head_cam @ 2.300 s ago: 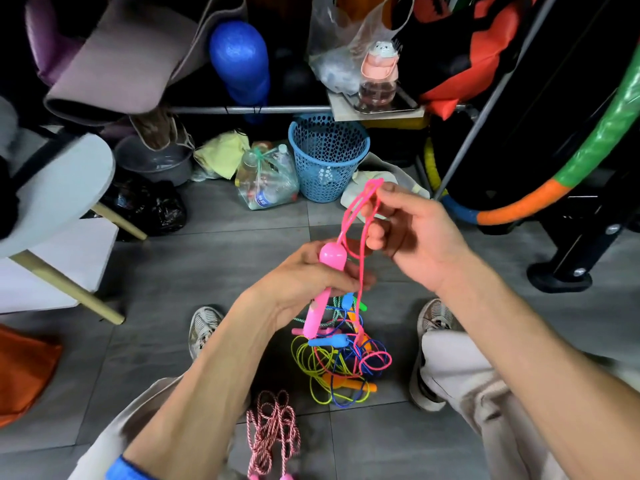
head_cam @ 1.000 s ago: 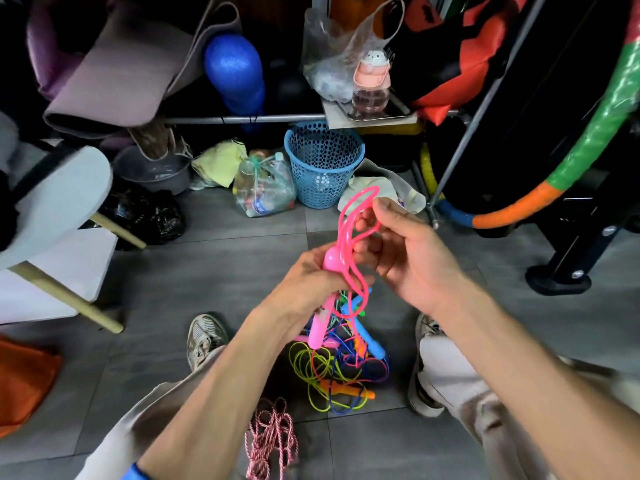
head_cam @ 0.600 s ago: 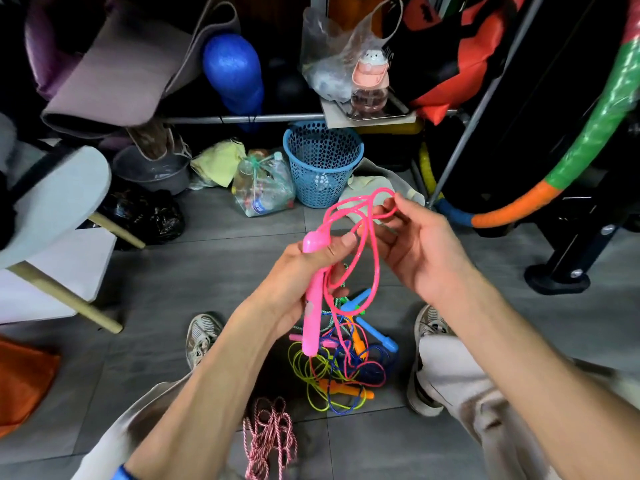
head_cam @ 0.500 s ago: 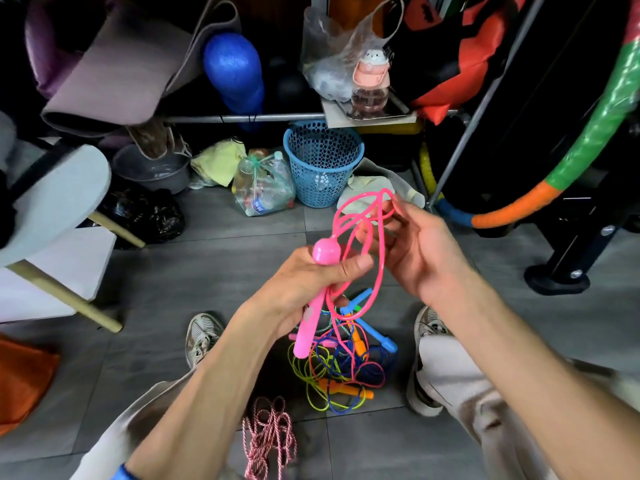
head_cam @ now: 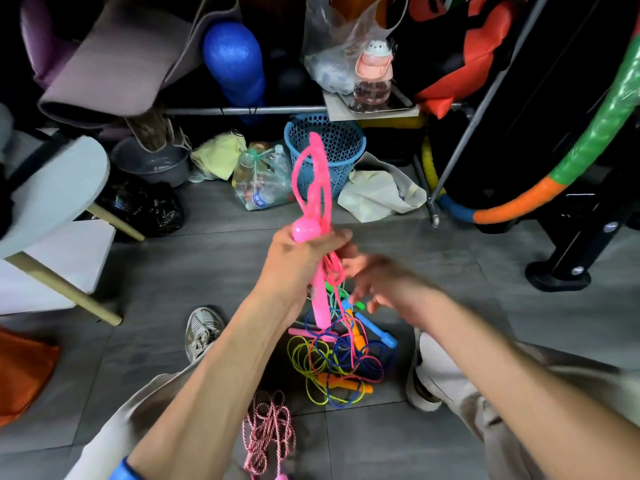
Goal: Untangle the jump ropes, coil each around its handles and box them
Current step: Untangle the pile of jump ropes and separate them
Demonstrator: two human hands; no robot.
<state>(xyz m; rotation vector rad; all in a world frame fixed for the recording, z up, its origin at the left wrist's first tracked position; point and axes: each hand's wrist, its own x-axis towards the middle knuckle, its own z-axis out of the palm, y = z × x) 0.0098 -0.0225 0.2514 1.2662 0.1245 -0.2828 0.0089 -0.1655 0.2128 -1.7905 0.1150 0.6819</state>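
Now left hand [head_cam: 298, 261] clenches pink handle [head_cam: 318, 299] near-upright, ball end up, cord loops [head_cam: 313, 174] above, right hand [head_cam: 388, 289] blurred, fingers loosely spread, blue basket [head_cam: 341, 140] contents unclear

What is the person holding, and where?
The left hand grips the pink jump rope by its handle. The blurred right hand seems to hold nothing.
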